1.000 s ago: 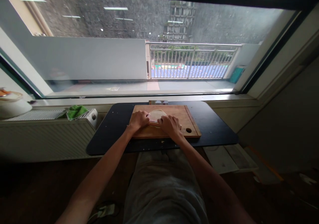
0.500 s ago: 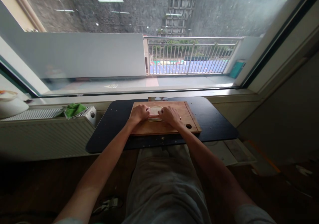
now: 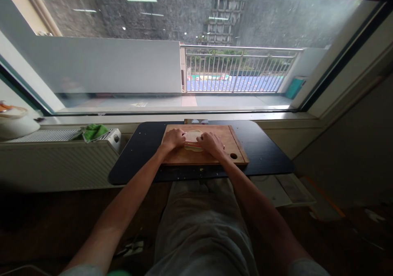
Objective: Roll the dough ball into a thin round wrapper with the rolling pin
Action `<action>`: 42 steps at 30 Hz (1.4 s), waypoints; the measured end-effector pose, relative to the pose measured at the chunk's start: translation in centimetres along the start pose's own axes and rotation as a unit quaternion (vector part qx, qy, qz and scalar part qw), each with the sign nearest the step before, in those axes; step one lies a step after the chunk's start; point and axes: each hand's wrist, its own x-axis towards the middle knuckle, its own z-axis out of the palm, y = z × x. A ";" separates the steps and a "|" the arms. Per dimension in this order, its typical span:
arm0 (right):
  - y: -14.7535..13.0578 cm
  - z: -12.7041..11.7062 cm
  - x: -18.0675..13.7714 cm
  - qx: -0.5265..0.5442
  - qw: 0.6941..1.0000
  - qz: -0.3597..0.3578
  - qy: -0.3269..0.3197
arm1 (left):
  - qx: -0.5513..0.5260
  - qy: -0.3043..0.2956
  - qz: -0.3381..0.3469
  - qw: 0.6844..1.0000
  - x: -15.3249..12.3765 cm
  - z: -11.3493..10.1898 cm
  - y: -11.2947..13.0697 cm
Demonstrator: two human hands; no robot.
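A wooden cutting board (image 3: 181, 158) lies on the dark tabletop. On it is a layered flatbread (image 3: 194, 135), pale and rounded along its far edge, with reddish and greenish bands along the near side. My left hand (image 3: 174, 139) is closed at its left end, thumb and curled fingers pressed against it. At the right end my right hand (image 3: 211, 143) is closed on it too, knuckles bent. Both palms rest low over the board, and the fingers hide the ends of the flatbread. Its exact filling is too small to make out.
The black tabletop (image 3: 264, 149) carries small crumbs and meets the windowsill (image 3: 147, 117). A small box-like object (image 3: 196, 121) stands behind the board. To the left, a green cloth (image 3: 94, 132) lies on a radiator (image 3: 61, 161), near a white pot (image 3: 16, 124). The board has a round hole (image 3: 233, 156).
The hands stay at the two ends of the flatbread. Its far edge now looks more rounded, and more of the greenish layer shows at the near side. The view has shifted slightly.
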 end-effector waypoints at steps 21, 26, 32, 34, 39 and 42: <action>-0.2 -0.3 -0.1 -0.012 1.000 0.005 0.015 | 0.011 0.036 0.012 0.999 -0.4 -0.2 0.7; 0.7 -0.8 1.8 -0.001 0.999 0.000 0.041 | 0.008 0.038 0.020 0.999 0.4 -0.2 0.8; 0.7 -0.8 1.6 -0.006 1.000 0.001 0.016 | 0.019 0.028 0.015 0.999 0.1 -0.2 0.8; 0.4 -0.6 1.0 -0.014 1.000 0.003 -0.001 | 0.026 0.028 0.020 0.999 -0.4 -0.2 0.9; -0.3 -0.3 -1.0 -0.032 0.999 0.002 0.011 | 0.028 0.045 0.008 0.999 -2.0 0.0 1.0; -0.7 -0.3 -2.1 -0.033 0.999 0.001 0.008 | 0.022 0.045 0.015 0.999 -2.8 0.1 1.0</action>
